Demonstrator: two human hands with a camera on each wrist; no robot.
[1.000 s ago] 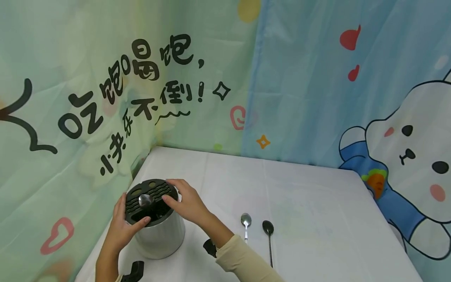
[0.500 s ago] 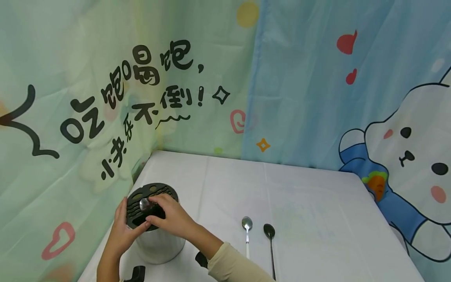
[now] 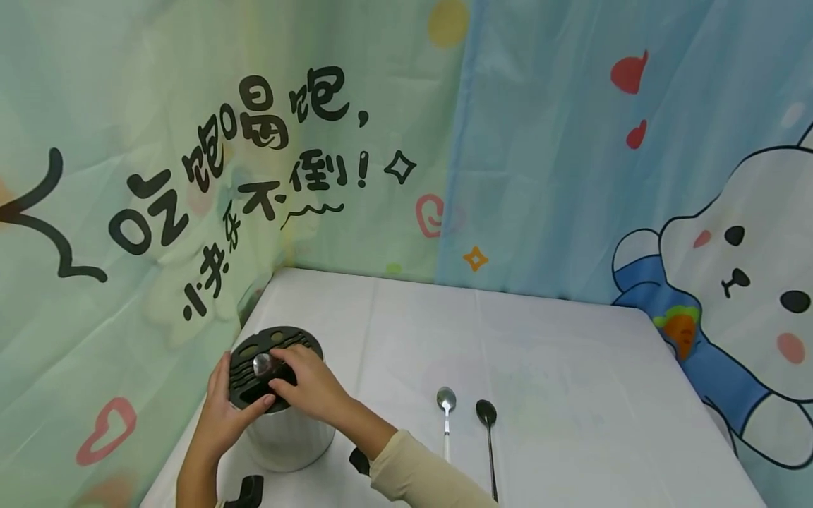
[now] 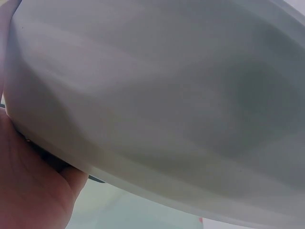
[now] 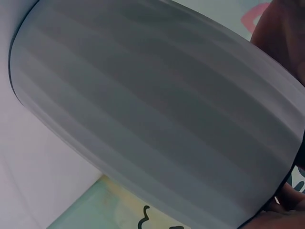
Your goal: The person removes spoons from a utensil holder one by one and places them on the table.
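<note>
A pale grey, round utensil holder (image 3: 288, 446) with a black slotted lid (image 3: 250, 346) stands at the table's left. The bowl of a silver spoon (image 3: 262, 364) pokes up from the lid. My left hand (image 3: 222, 408) grips the holder's left side near the top, its thumb along the front rim. Over the lid, my right hand (image 3: 311, 381) has bent fingers close to the spoon's right side; whether they pinch anything is hidden. The left wrist view shows the holder's smooth wall (image 4: 157, 105) and part of the left hand (image 4: 33, 186). Its ribbed wall (image 5: 152, 109) fills the right wrist view.
On the white table (image 3: 571, 395), right of the holder, lie a silver spoon (image 3: 447, 400) with a pale handle and a dark long-handled spoon (image 3: 487, 413). A printed curtain (image 3: 356, 233) hangs along the left and back edges.
My right hand has moved left from the lid's right rim to beside the upright spoon. The left hand keeps its grip, and the holder stays in place.
</note>
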